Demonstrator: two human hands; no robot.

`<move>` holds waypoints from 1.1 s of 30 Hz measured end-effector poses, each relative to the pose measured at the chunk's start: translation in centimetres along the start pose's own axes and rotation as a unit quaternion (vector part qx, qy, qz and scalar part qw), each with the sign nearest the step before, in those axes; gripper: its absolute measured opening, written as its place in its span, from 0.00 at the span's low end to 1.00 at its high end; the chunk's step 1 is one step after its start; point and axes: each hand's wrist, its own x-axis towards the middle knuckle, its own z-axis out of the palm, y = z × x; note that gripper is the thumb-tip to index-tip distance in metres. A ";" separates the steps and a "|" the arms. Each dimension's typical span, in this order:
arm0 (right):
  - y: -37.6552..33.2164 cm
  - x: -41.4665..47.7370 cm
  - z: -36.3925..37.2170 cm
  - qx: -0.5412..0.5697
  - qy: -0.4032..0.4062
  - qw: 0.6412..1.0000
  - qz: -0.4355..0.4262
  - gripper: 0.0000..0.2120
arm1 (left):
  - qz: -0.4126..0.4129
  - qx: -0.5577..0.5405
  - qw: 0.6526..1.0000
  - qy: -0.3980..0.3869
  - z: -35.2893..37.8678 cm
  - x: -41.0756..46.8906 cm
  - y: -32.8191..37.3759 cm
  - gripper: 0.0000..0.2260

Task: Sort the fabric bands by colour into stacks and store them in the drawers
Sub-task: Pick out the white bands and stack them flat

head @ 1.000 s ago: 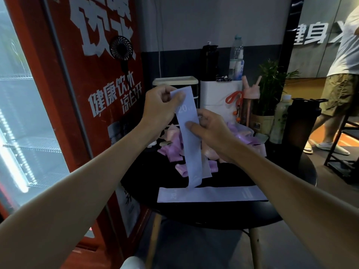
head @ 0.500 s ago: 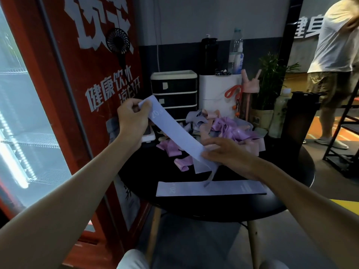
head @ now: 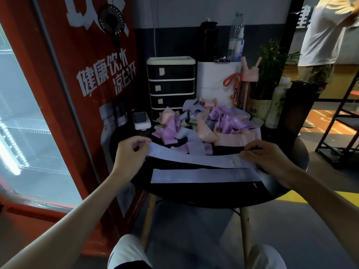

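While stretched long between both hands, held almost level just over the near half of the round black table (head: 223,199): one lilac band (head: 194,161), with "20" printed near its left end. At the table's left edge, the left hand (head: 130,154), thumb and curled fingers closed together on the band's left end in a pinch. Over the table's right side, the right hand (head: 266,160), fingers bent and close together, pressed down on the band's right end and gripping it; thumb not clearly seen.

Flat on the table toward its near edge, just below the held band, a second lilac band (head: 204,176), nearly parallel to the first. Separated from it in the view by only a thin dark strip of table top.

Across the middle and back of the table, a loose pile of bands (head: 229,123), tangled and unsorted: purple, pale pink, peach and lilac.

At the table's back left, a black drawer unit (head: 171,84) with a cream frame, visible drawers closed, a small pale label on each front. Beside it at the table's back, a white box (head: 215,78). Near the table's back left edge, a small white device (head: 141,121). Left of the table, a red fridge (head: 64,105) with a glass door. Beyond the table's right side, another person (head: 322,35) standing, in a pale shirt.
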 end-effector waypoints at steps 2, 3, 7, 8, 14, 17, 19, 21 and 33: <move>1.2 0.0 0.1 -0.038 0.027 0.999 -0.025 0.05 | 0.019 0.024 0.999 -0.019 0.3 -0.9 -0.8 0.10; 1.7 0.0 0.1 -0.055 0.031 0.997 -0.032 0.04 | 0.022 0.035 0.999 -0.025 0.5 -1.3 -1.2 0.10; 3.2 -0.3 0.4 -0.091 0.049 0.994 -0.047 0.03 | 0.026 0.070 0.996 -0.046 1.2 -3.0 -2.3 0.07; 3.5 -0.3 0.5 -0.097 0.054 0.993 -0.050 0.03 | 0.028 0.072 0.996 -0.049 1.2 -3.3 -2.5 0.07; 4.4 -0.7 1.0 -0.143 0.067 0.986 -0.053 0.04 | 0.044 0.081 0.994 -0.059 1.5 -4.4 -3.0 0.07; 4.4 -1.1 1.2 -0.160 0.069 0.983 -0.059 0.05 | 0.058 0.100 0.991 -0.069 1.4 -4.8 -3.7 0.08; 4.3 -1.2 1.2 -0.169 0.069 0.981 -0.062 0.05 | 0.063 0.115 0.988 -0.075 1.4 -4.8 -4.1 0.08; 4.4 -1.2 1.3 -0.177 0.075 0.979 -0.064 0.06 | 0.073 0.130 0.986 -0.079 1.3 -4.7 -4.4 0.08; 5.4 -1.1 1.1 -0.288 -0.024 0.951 -0.108 0.14 | 0.123 0.172 0.956 -0.202 0.7 -3.9 -5.6 0.18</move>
